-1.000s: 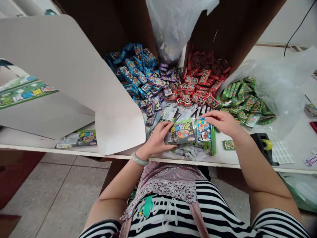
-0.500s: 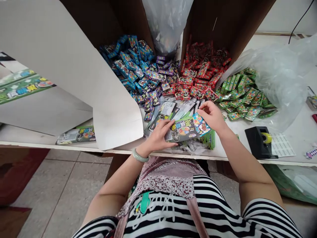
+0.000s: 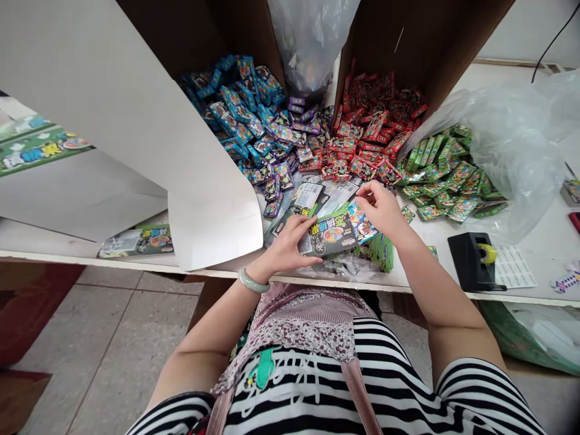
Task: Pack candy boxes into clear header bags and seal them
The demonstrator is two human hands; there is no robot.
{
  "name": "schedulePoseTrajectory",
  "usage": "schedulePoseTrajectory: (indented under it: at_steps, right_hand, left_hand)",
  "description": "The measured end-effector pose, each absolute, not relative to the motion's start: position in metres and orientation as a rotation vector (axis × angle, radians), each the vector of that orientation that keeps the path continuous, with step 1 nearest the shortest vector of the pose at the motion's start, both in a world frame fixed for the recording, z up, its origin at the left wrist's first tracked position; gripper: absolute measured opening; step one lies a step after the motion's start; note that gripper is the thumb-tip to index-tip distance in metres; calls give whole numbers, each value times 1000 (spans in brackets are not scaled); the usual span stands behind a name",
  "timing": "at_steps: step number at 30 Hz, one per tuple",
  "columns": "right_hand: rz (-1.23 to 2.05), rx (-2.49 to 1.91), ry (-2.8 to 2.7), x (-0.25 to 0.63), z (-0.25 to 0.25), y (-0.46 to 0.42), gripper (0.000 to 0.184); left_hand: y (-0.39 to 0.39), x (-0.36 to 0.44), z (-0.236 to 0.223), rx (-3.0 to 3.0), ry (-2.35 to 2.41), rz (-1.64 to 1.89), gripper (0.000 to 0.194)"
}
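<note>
My left hand (image 3: 292,244) is closed on the left end of a flat dark packet (image 3: 334,232) with green and yellow lettering, thumb in front and fingers over the top. A blue card with cartoon prints (image 3: 362,223) sticks out of the packet's right end. My right hand (image 3: 380,208) pinches near the card's upper edge, its fingers curled. Beneath lie more dark and green packets (image 3: 308,196) and clear plastic wrappers (image 3: 348,266).
Small blue boxes (image 3: 244,109), purple boxes (image 3: 283,175), red boxes (image 3: 374,130) and green boxes (image 3: 448,169) lie heaped behind. A white cardboard flap (image 3: 217,211) stands at left. On the right are clear plastic (image 3: 512,157) and a black tape dispenser (image 3: 471,263).
My right hand has shifted slightly left, and a little less of the blue card shows beyond the packet. The left hand keeps its hold. The whole view has shifted slightly.
</note>
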State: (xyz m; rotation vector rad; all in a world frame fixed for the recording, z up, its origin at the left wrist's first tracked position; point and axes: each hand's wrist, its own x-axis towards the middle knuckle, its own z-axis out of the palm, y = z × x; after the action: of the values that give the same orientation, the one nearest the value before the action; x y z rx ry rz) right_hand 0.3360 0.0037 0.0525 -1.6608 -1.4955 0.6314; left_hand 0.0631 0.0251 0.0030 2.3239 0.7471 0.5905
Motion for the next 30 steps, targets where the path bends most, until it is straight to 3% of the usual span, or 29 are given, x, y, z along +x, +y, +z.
schedulePoseTrajectory:
  at_steps: [5, 10, 16, 20, 25, 30]
  right_hand:
    - [840, -1453, -1717, 352, 61, -10, 30]
    - [1067, -1372, -2048, 372, 82, -30, 75]
    - [839, -1454, -2078, 360, 84, -39, 51]
    - [713, -1480, -2088, 352, 77, -40, 51]
    - [861, -1360, -2094, 350, 69, -42, 68]
    - [669, -1414, -1911, 339, 52, -59, 54]
  left_hand:
    - [25, 55, 4, 2244, 763, 560, 95]
    - [28, 45, 7, 2167, 713, 447, 94]
    - [27, 46, 11, 2179, 708, 499, 93]
    - [28, 48, 12, 2208, 718, 507, 94]
    - [28, 52, 12, 2282, 756, 603, 94]
    - [19, 56, 9, 2389, 898, 716, 96]
